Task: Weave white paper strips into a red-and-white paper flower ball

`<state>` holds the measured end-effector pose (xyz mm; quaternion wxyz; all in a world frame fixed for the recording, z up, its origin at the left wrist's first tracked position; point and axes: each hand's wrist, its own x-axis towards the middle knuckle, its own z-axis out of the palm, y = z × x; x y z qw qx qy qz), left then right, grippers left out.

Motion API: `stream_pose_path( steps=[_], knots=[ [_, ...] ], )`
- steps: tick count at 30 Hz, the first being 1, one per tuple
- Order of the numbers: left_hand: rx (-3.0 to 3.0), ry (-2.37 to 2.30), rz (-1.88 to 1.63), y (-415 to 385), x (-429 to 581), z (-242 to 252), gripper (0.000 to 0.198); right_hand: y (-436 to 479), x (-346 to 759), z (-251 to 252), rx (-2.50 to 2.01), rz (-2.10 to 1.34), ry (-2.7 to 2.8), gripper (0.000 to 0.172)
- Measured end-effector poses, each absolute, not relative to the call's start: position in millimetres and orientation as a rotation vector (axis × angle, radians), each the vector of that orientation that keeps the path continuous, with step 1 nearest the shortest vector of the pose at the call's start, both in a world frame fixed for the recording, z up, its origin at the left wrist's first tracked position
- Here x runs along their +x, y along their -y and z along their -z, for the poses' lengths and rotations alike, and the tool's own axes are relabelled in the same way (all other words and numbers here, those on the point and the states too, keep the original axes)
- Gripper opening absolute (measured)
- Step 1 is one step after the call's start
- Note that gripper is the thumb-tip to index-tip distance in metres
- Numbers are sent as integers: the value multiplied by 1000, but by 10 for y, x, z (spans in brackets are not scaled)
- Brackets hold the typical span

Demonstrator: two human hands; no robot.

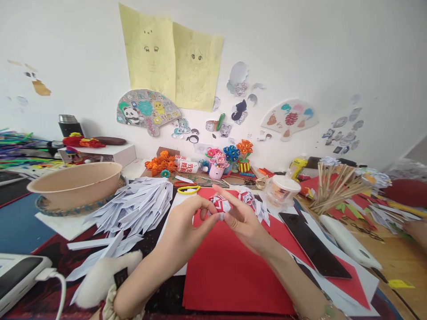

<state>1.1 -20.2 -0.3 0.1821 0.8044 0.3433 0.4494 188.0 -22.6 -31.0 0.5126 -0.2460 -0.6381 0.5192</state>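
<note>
Both my hands meet over a red paper sheet (pixel 230 271) in the middle of the table. My left hand (pixel 187 224) and my right hand (pixel 242 218) pinch a small folded red-and-white paper piece (pixel 220 205) between their fingertips. Just behind my right hand lies another red-and-white folded paper flower (pixel 248 197). A heap of folded white paper strips (pixel 136 204) lies to the left of my left hand.
A beige bowl (pixel 75 183) stands at the left, a clear lidded cup (pixel 282 190) and a bundle of wooden sticks (pixel 333 189) at the right. A dark phone (pixel 313 244) and a white device (pixel 347 242) lie right of the red sheet. Another person's hand (pixel 416 231) shows at the right edge.
</note>
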Motion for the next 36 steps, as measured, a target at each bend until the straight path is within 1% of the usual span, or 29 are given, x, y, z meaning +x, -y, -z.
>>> stream_pose_path(
  steps=[3,8,13,17,20,25,30,36],
  knots=[
    [2376,-972,-1257,191,-3,13,10,229,1877,317,-625,-1234,1535,56],
    [2578,-932,-1370,161,-22,47,11,243,1850,308,-647,-1234,1501,60],
    [2864,-995,-1601,178,14,92,14,256,1795,309,-650,-1242,1434,60],
    [3104,-963,-1817,206,57,147,10,269,1759,305,-675,-1202,1386,61],
    [3143,-889,-1857,220,64,176,5,277,1750,302,-693,-1170,1373,64],
    [3226,-813,-1851,233,55,193,15,286,1753,315,-715,-1149,1376,68],
    [3312,-739,-1780,238,51,200,16,291,1753,322,-705,-1171,1349,67],
    [3052,-690,-1969,289,51,173,10,302,1743,261,-588,-1336,1216,68]
  ],
)
